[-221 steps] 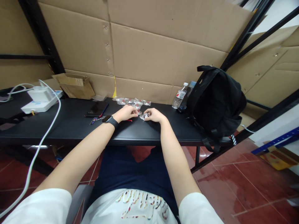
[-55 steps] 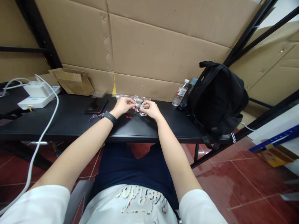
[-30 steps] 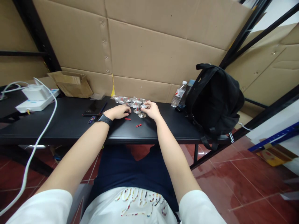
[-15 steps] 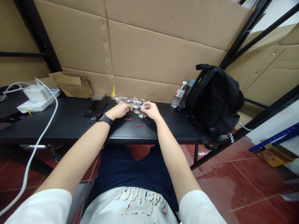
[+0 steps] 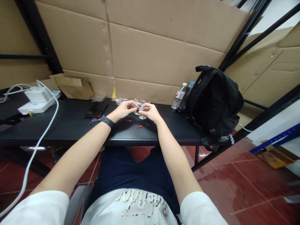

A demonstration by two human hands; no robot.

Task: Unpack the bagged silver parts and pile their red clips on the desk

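Your left hand (image 5: 125, 110) and right hand (image 5: 151, 112) meet in narrow pinches on a small red-and-clear piece (image 5: 138, 109), over the round silvery disc (image 5: 142, 117) on the black table (image 5: 182, 128), beyond the red loop (image 5: 139, 127). You seem to be working the piece between your fingertips; that calls for a steady right-hand pinch while the left manipulates.

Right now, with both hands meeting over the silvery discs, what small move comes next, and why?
I'd probably hold the right hand steady and draw the left hand sideways. A small red piece shows at the left fingertips, beside the greyish piece the right hand seems to pinch; a silvery disc lies below, so a level pull might avoid knocking it.
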